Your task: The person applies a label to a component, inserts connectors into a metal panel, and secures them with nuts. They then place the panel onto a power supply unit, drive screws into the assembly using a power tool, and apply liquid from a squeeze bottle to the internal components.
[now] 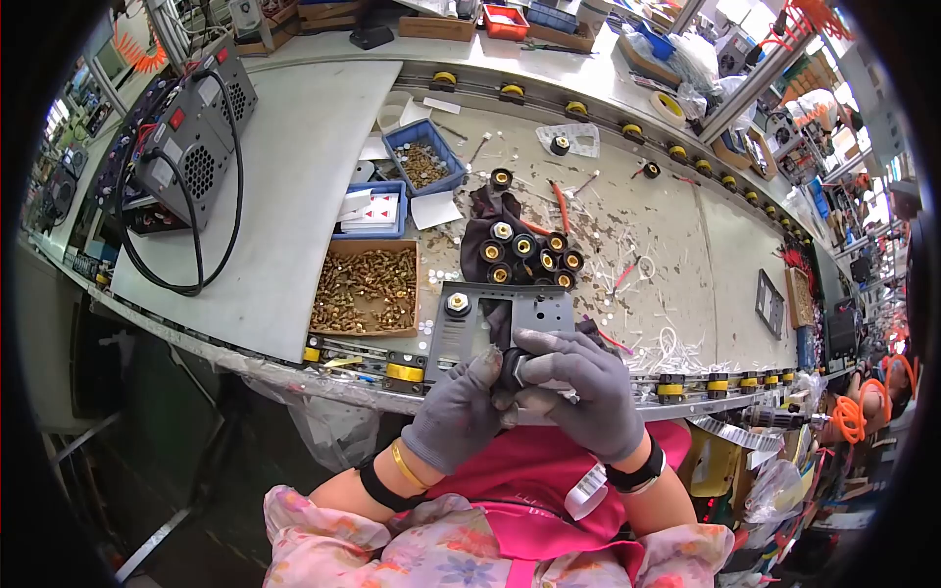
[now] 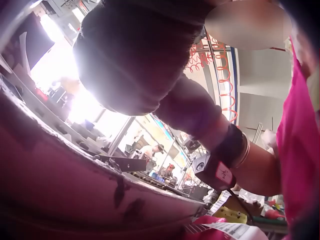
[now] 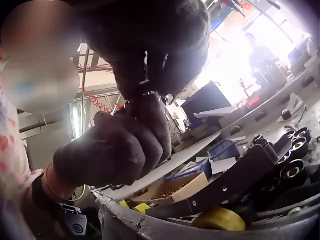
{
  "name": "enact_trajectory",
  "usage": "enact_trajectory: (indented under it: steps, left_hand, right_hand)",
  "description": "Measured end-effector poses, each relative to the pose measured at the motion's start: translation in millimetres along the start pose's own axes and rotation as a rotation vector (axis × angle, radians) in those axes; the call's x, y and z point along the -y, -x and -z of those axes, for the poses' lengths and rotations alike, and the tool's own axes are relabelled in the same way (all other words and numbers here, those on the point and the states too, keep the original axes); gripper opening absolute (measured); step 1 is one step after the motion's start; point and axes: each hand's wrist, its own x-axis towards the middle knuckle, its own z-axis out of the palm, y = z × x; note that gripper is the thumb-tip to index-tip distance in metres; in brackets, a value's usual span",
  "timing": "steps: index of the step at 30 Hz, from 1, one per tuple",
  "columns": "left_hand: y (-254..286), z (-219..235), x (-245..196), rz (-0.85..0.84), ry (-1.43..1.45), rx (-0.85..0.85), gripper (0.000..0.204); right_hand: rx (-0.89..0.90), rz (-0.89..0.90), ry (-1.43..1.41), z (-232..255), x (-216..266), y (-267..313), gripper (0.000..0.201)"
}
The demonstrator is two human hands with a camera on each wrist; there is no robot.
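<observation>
Both hands wear grey gloves and meet over the near edge of the bench. Between them is a black round fitting point(image 1: 512, 369) with a metal hex nut face. My left hand point(image 1: 453, 414) pinches its left side with thumb and fingers. On the other side, my right hand point(image 1: 586, 392) grips it with curled fingers. Just beyond the hands lies a grey metal bracket point(image 1: 449, 343) with cut-outs, and a similar hex-nut fitting point(image 1: 458, 304) is seated on its left part. Glove fingers hide much of the held fitting, and both wrist views show the gloves dark against bright light.
Several black fittings with brass centres point(image 1: 523, 245) cluster on dark cloth behind the bracket. A cardboard box of brass parts point(image 1: 416, 284) and blue bins point(image 1: 459, 174) stand left. Yellow rollers point(image 1: 404, 372) line the bench edge. White scraps point(image 1: 671, 353) lie right.
</observation>
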Motion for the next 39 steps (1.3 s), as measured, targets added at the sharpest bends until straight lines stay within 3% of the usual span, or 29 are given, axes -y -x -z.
enact_trajectory:
  steps: [4, 7, 10, 13, 17, 23, 29, 36, 39]
  left_hand:
    - [2, 5, -2, 0.027, 0.020, -0.015, 0.028]
    - [10, 5, -11, -0.049, -0.063, -0.052, 0.029]
    - [19, 21, -31, -0.152, -0.116, -0.181, 0.036]
    - [35, 37, -56, -0.293, -0.116, -0.196, 0.037]
    - [53, 42, -70, -0.305, -0.037, -0.228, 0.040]
    - [65, 47, -69, -0.225, 0.056, -0.196, 0.044]
    - [75, 49, -59, -0.136, 0.113, -0.141, 0.043]
    - [69, 28, -11, 0.110, 0.070, -0.233, 0.039]
    - [69, 14, 5, 0.108, -0.006, -0.176, 0.039]
  right_hand:
    - [0.002, -0.046, 0.086, -12, 6, -1, 0.027]
    - [-0.024, -0.065, -0.032, -18, -1, 2, 0.025]
    - [-0.291, -0.549, -0.783, -28, -5, -8, 0.020]
    - [-0.141, -0.919, -0.998, -37, -37, -30, 0.019]
    - [0.057, -1.060, -0.827, -74, -71, -42, 0.020]
    - [0.018, -1.036, -1.063, -110, -95, -44, 0.019]
    - [0.028, -0.911, -1.349, -60, -62, -39, 0.017]
    - [-0.030, -0.811, -1.268, -44, -15, -2, 0.015]
    - [-0.069, -0.856, -1.323, -57, -5, 17, 0.015]
